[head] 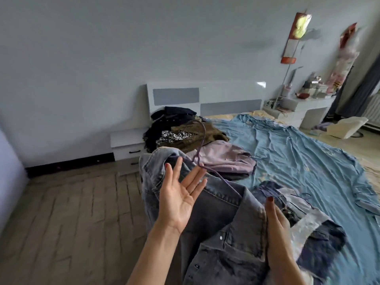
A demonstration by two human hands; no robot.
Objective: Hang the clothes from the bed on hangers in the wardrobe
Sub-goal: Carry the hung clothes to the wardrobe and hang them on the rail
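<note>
Near the bed's [298, 161] left edge, a grey-blue denim jacket [218, 227] hangs on a thin purple hanger [202, 140], collar spread, metal buttons down the placket, fabric faded and creased. Left hand [181, 194] palm up, fingers straight and spread, fingertips touching the hanger's wire and the jacket shoulder; grips nothing. Right hand [277, 233] edge-on against the jacket's right front; whether it grips the denim cannot be told. Blue sheet wrinkled across the bed. Far left on it, a heap of clothes [181, 130]: dark, olive, patterned. Lilac garment [224, 157] just beyond the jacket. Patchwork blue garment [304, 219] near right. White nightstand [127, 145] beside the headboard [205, 97].
</note>
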